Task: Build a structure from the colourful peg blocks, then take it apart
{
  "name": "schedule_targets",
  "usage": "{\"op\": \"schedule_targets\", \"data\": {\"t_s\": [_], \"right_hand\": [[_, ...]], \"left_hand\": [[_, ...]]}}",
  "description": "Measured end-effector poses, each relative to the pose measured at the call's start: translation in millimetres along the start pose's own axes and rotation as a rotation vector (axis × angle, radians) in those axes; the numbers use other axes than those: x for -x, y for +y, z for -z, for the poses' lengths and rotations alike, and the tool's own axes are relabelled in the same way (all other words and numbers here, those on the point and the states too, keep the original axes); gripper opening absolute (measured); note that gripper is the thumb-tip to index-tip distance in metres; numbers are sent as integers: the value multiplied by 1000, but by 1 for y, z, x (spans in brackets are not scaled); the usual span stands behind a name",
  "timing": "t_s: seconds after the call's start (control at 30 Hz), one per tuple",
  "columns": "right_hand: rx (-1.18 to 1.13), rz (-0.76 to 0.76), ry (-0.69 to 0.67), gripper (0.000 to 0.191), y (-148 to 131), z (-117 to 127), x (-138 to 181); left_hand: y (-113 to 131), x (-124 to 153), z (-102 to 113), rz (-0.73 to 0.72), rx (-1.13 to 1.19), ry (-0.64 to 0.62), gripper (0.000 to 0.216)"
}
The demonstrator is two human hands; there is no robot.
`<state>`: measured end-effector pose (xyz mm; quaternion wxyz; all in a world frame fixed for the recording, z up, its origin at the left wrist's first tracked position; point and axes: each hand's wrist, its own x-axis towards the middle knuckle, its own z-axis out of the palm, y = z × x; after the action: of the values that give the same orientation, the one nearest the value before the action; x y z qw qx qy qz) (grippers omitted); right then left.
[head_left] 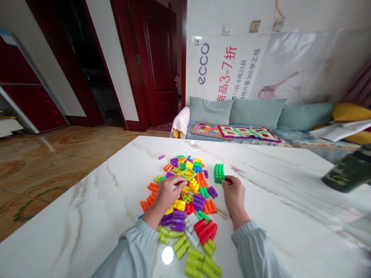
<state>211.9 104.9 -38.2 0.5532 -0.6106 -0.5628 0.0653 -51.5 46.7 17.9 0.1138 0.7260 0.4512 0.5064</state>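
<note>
Over a heap of colourful plastic building blocks (199,201), my left hand (168,192) is closed in a pinch. A lime-green square frame block (188,174) is at its fingertips, tilted so that one corner points toward me. My right hand (234,193) is right of the heap, with thumb and fingers closed on the near right corner of a green knobbly block (219,173). That block looks like several rows of beads joined together. Yellow knobbly pieces (193,185) and orange tube pieces (201,179) lie between my hands.
The blocks lie on a white marble-patterned table (98,197). One purple piece (161,157) sits apart at the far left of the heap. A dark camouflage-patterned container (344,173) is at the right. Beyond the table stands a sofa with pale green cushions (257,112).
</note>
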Motion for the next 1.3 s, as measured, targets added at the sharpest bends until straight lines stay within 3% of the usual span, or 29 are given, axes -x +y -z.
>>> {"op": "schedule_targets", "data": {"t_s": [0.2,0.33,0.4,0.47,0.63,0.83,0.97,1.07,1.13,1.3], "right_hand": [[9,26,43,38,-21,8,10],[-43,144,-6,27,-44,11,24],[-96,194,-42,23,-51,11,30],[-142,224,-67,21,-54,9,33],[-190,231,-83,19,-54,7,33],[-208,238,-125,18,-56,8,33],[-208,240,-147,17,-55,7,34],[-201,236,-155,17,-53,5,34],[-208,219,-166,18,-54,4,35],[-310,204,-295,18,-63,5,39]], "left_hand": [[-6,-9,34,376,191,4,21],[-15,-3,60,487,186,-270,28],[-14,2,64,480,145,-411,34],[-11,6,64,409,97,-462,42],[-4,8,55,250,-56,-435,39],[-5,8,51,328,-70,-465,27],[-9,5,48,360,-49,-327,24],[-11,2,46,503,111,-148,30],[-10,0,43,597,311,-94,40],[6,1,29,682,658,-151,52]]}}
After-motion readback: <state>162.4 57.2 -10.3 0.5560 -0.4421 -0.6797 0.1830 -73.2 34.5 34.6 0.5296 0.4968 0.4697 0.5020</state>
